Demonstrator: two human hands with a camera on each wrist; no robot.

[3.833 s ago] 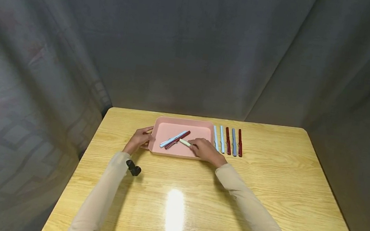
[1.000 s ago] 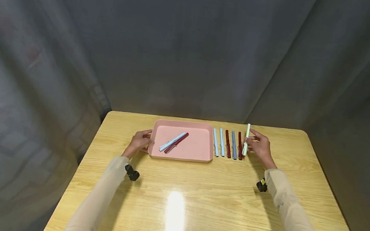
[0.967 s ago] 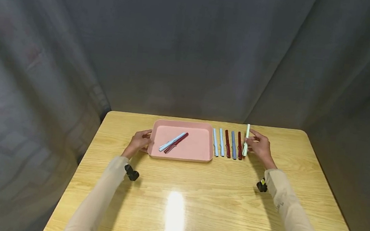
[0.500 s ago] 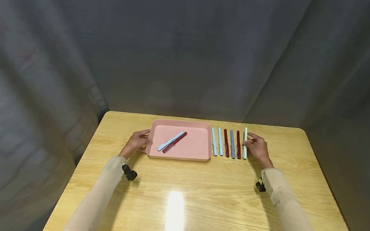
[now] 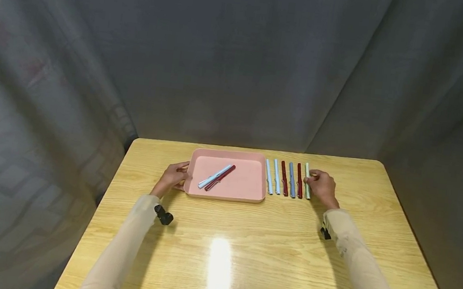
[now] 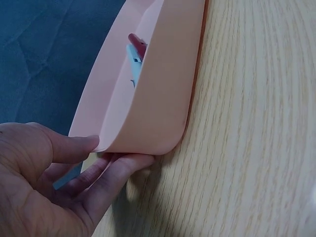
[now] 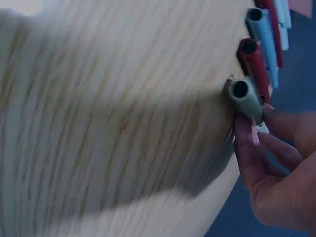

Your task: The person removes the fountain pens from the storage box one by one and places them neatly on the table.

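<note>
A: From the head view, how far along is it?
B: Six pens lie in a row on the table (image 5: 246, 241), right of the pink tray (image 5: 247, 198). The pale green pen (image 5: 306, 186) sits last in line, beside a dark red pen (image 5: 298, 186). The right hand (image 5: 322, 188) has its fingers on it. Two pens, a light blue pen (image 5: 212, 177) and a red pen in the tray (image 5: 223, 181), are left inside, I judge.
A: And the left hand (image 5: 174, 176)?
B: It holds the tray's left edge.
A: The left wrist view?
B: Thumb over the rim, fingers (image 6: 116, 170) curled beneath the tray's corner (image 6: 148, 123); the two pens' tips peek over the wall.
A: The right wrist view?
B: Fingertips (image 7: 247, 143) pinch the green pen (image 7: 245, 98), which lies on the wood beside the red one (image 7: 254, 61). It looks set down but not released.
</note>
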